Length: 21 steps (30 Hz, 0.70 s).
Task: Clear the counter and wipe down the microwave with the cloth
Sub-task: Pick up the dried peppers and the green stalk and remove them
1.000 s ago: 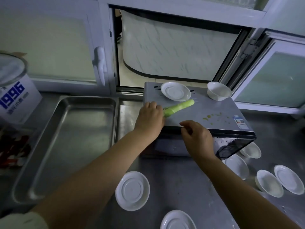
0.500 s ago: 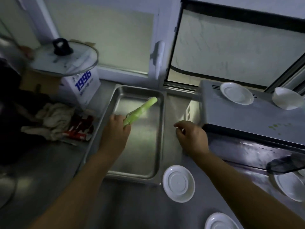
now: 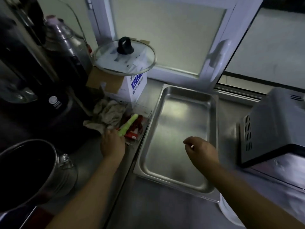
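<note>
While the left hand (image 3: 112,142) grips the lower end of a pale green vegetable stalk (image 3: 127,125), the stalk points up and away from the wrist, its far tip over a clear container of red items (image 3: 137,128) that sits just left of the steel tray (image 3: 212,103). Fingers are curled round the stalk; only its base is hidden in the fist.

Right hand (image 3: 200,150): hovers over the near right part of the tray, fingers loosely curled, holding nothing that can be seen (a small bright spot shows near the thumb; cannot tell what it is).

Cloth (image 3: 108,114): crumpled, greyish, lying on the counter (image 3: 148,209) just beyond the left hand, against the dark appliance (image 3: 41,103) and touching the container's left edge. The left hand's knuckles are just beside it; contact cannot be confirmed.

Microwave (image 3: 270,123): at the right edge of the head view, vented side panel facing the tray, well apart from both hands.

Other items: glass lid (image 3: 125,58) with black knob rests on a white box with blue print (image 3: 137,87) behind the cloth. A large dark pot (image 3: 28,172) sits at lower left. Part of a white dish (image 3: 229,212) shows beneath the right forearm, near the tray's front right corner. Frosted window (image 3: 168,35) behind the tray.
</note>
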Each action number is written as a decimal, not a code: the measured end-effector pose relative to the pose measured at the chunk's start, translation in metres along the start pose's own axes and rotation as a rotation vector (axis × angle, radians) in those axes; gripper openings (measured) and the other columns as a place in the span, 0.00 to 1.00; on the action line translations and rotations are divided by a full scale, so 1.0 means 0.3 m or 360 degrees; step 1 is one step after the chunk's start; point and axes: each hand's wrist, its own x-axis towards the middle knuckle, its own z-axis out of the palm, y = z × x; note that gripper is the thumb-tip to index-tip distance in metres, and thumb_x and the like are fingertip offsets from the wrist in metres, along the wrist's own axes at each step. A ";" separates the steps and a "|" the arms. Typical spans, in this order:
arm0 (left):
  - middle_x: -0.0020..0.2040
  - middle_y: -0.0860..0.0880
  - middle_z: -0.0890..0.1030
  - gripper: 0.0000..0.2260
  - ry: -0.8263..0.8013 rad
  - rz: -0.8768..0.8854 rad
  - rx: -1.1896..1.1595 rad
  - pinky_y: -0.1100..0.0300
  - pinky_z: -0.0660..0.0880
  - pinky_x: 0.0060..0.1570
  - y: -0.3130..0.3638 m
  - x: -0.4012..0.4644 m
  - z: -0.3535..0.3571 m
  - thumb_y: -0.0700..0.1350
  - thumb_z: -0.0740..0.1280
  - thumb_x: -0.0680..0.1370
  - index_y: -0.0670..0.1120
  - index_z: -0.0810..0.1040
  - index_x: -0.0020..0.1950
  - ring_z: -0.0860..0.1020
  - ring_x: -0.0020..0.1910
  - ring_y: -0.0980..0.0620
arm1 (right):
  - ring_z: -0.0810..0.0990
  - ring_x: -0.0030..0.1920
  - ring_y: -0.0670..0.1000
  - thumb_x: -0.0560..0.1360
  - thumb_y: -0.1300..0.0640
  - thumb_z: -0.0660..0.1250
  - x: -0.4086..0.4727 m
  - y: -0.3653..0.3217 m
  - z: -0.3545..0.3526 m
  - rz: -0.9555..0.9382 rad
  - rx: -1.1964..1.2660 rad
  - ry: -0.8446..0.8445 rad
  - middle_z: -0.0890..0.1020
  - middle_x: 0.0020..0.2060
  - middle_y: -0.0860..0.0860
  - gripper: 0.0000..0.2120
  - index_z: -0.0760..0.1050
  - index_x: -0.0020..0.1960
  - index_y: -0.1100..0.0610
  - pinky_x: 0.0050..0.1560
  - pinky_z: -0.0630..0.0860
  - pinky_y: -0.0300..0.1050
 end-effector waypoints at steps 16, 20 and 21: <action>0.57 0.39 0.75 0.13 -0.0070 0.0202 0.0016 0.50 0.65 0.57 0.063 0.021 0.081 0.48 0.64 0.76 0.40 0.75 0.55 0.68 0.57 0.41 | 0.80 0.44 0.50 0.76 0.58 0.63 -0.026 0.040 0.037 0.0114 0.0003 -0.0005 0.83 0.48 0.49 0.09 0.80 0.53 0.54 0.39 0.67 0.37; 0.57 0.37 0.74 0.17 -0.0041 0.0184 0.0069 0.48 0.67 0.54 0.087 -0.010 0.069 0.48 0.67 0.73 0.37 0.74 0.55 0.69 0.56 0.39 | 0.81 0.45 0.51 0.77 0.58 0.63 -0.054 0.069 0.031 0.0179 0.0033 -0.0006 0.83 0.48 0.49 0.09 0.80 0.54 0.54 0.40 0.71 0.39; 0.57 0.36 0.74 0.17 -0.0003 0.0209 0.0082 0.47 0.67 0.53 0.096 -0.020 0.070 0.47 0.68 0.72 0.37 0.73 0.55 0.69 0.56 0.39 | 0.81 0.46 0.51 0.76 0.58 0.63 -0.066 0.081 0.030 0.0208 0.0029 0.0004 0.83 0.48 0.49 0.09 0.80 0.53 0.54 0.40 0.70 0.39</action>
